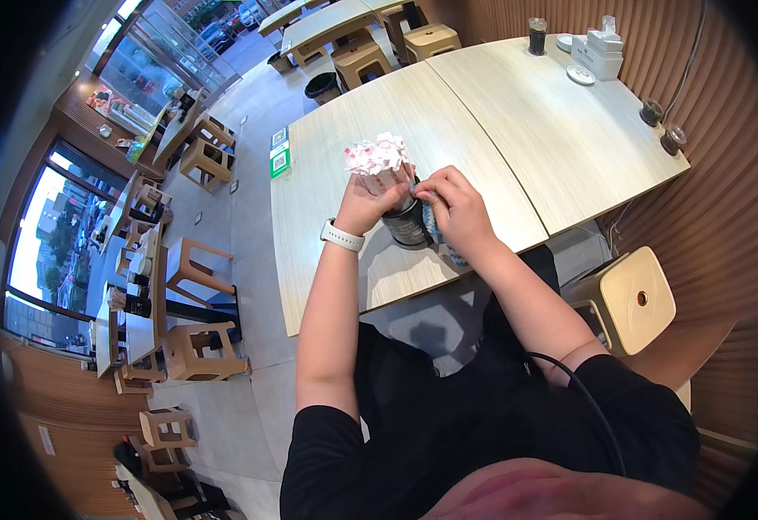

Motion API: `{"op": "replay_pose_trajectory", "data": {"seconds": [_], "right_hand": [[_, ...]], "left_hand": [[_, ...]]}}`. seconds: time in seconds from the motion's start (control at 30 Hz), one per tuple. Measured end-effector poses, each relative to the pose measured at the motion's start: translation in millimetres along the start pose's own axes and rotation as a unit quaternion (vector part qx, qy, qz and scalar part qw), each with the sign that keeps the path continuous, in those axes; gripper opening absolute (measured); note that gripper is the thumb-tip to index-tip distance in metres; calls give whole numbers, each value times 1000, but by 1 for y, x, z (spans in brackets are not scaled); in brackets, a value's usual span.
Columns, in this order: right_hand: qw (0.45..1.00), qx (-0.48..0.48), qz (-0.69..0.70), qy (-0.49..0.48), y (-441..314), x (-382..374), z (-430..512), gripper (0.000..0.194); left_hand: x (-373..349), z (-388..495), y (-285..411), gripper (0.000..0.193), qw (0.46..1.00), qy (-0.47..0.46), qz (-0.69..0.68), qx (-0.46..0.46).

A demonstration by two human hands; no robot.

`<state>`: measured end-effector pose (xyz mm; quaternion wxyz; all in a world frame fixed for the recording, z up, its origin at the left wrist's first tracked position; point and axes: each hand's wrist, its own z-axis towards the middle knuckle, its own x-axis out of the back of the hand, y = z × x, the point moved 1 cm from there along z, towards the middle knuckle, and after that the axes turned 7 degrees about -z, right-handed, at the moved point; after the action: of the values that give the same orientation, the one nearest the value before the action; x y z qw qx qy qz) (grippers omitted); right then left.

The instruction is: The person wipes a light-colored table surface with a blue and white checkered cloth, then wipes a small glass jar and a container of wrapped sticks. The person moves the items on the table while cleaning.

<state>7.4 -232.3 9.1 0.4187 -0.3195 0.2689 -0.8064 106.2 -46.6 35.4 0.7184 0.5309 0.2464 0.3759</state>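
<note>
My left hand [372,203], with a white watch band at the wrist, is closed around a bundle of paper-wrapped sticks [382,162] with white and pink tops. The bundle is at the mouth of a black cylindrical container [407,229] bearing writing, which stands near the table's front edge; whether its lower end is inside is hidden by my hand. My right hand [451,207] is just right of the container, fingers pinching a blue and white cloth [433,224] that hangs down beside the container to the tabletop.
Payment-code cards [279,153] lie at the left edge of the pale wooden table [327,273]. Towards the far right stand a dark jar [537,36], a white tissue holder [598,58], a small dish [580,75] and two condiment jars [673,139]. A beige stool [639,299] is at the right.
</note>
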Motion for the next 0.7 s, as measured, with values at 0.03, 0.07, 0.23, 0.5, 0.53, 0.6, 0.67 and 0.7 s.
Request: {"op": "replay_pose_trajectory", "data": {"seconds": [0.03, 0.07, 0.23, 0.5, 0.53, 0.6, 0.67, 0.7], "right_hand": [[1000, 6, -1, -1, -2, 0, -1, 6], [1000, 4, 0, -3, -4, 0, -2, 5], [996, 63, -30, -48, -17, -5, -5, 6], [998, -16, -55, -13, -14, -1, 11, 6], [998, 2, -62, -22, -13, -1, 11, 5], [996, 12, -79, -33, -11, 1, 11, 5], [997, 26, -72, -24, -8, 2, 12, 5], [997, 33, -67, -24, -7, 3, 12, 5]], "left_hand": [[-2, -2, -3, 35, 1000, 17, -2, -7], [-4, -5, -5, 34, 999, 37, -7, -18], [-16, -15, -3, 31, 986, 160, 32, -21], [-34, -28, 10, 42, 967, 223, 121, 20], [-31, -28, 12, 45, 973, 196, 111, 44], [-18, -26, 19, 50, 984, 134, 89, 75], [0, -20, 26, 51, 995, 50, 82, 24], [8, -17, 28, 52, 997, 17, 79, 9]]}}
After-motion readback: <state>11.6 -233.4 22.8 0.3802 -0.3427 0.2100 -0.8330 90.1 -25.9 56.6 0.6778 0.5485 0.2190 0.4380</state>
